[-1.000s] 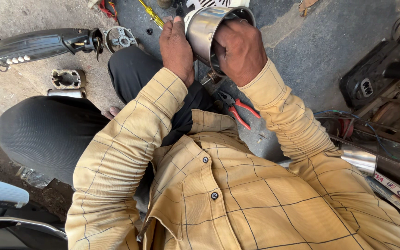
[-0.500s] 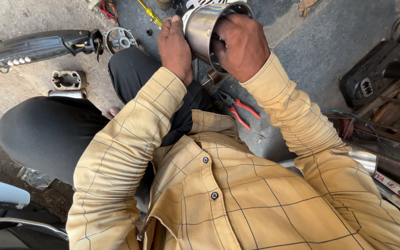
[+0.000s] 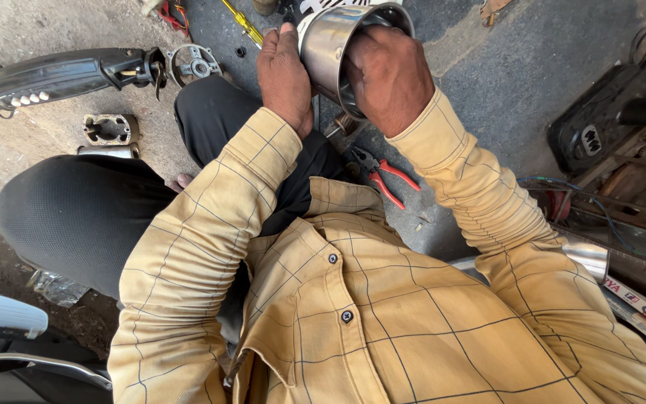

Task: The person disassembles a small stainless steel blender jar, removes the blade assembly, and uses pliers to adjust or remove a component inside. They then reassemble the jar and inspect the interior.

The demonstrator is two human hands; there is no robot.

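Squatting over the grey ground [image 3: 502, 90], a person in a yellow checked shirt [image 3: 383, 322] is holding a shiny metal cylinder [image 3: 330, 45] up in front of the knees, well clear of the dirt. The left hand [image 3: 284, 75] is bracing its outer wall, fingers wrapped flat against the side, while the right hand [image 3: 386, 78] is reaching into the open mouth, fingers hidden inside so I cannot tell their spread. Red-handled pliers [image 3: 386, 176] are lying just below, within easy reach.

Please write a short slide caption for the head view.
Left hand and right hand hold a shiny round steel housing above red-handled pliers.
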